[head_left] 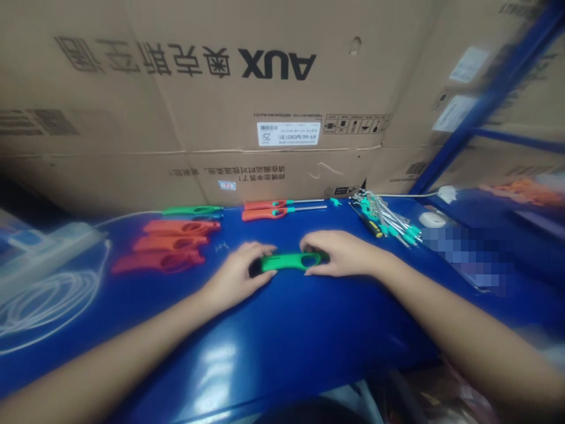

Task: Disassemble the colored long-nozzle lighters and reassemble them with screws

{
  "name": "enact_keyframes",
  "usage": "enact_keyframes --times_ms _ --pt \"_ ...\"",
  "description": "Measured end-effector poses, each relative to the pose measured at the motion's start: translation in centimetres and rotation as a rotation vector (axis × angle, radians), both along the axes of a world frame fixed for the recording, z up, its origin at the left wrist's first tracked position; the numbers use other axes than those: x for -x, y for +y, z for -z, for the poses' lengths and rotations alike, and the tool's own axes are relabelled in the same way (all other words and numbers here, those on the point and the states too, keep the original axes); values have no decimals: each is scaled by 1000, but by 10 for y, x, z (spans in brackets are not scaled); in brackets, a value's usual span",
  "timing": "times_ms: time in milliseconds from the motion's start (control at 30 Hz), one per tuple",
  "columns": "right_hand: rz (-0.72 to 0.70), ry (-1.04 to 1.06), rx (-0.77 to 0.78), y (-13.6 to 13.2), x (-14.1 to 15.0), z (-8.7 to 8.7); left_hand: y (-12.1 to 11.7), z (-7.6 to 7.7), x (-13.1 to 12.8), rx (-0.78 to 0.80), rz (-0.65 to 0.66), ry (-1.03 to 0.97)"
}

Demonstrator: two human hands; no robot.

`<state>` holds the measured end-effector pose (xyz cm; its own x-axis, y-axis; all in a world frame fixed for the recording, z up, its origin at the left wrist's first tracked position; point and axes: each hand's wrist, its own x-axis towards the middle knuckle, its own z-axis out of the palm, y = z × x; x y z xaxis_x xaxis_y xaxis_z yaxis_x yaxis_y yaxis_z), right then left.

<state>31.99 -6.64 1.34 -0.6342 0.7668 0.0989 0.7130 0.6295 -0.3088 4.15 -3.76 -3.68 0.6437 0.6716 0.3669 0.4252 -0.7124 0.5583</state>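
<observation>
A green lighter handle (285, 262) lies level between my two hands, above the blue tabletop. My left hand (241, 271) is closed on its left end, thumb and fingers round it. My right hand (333, 253) grips the other end, where the handle has an oval opening. Beyond my hands lie two orange-red long-nosed lighters (265, 213) with metal rods pointing right. To the left sit several orange and red lighter handles (176, 242), with a green handle (189, 210) behind them. A pile of metal rods with teal ends (391, 218) lies at the back right.
A tall cardboard carton (198, 118) stands along the back edge of the blue table (282, 335). On the left are a white power strip (57, 253) and a coiled white cable (53, 300). A black-and-yellow screwdriver (374, 228) and a white tape roll (431, 219) lie right.
</observation>
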Motion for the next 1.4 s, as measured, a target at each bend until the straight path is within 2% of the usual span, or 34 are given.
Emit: enact_keyframes --times_ms 333,533,700,867,1000,1100,1233,1300,1400 --pt "-2 -24 10 0 0 2 1 2 1 14 -5 6" --pt "-11 -87 -86 1 -4 -1 0 2 0 -13 -15 1" --pt "-32 -8 -146 3 -7 0 0 0 1 -11 -36 -2" --pt "80 11 -269 5 -8 4 0 1 0 -15 -49 6" --pt "133 32 -304 7 -15 -1 0 2 0 -7 -55 -13" --pt "138 84 -266 4 -23 -12 0 2 1 -13 -76 -24" --pt "60 149 -55 -2 -23 -23 1 2 2 -6 -99 -19" --pt "14 129 42 -5 -18 -23 2 2 2 1 -91 -17" --pt "-15 79 108 -7 -8 -16 1 2 0 9 -86 -24"
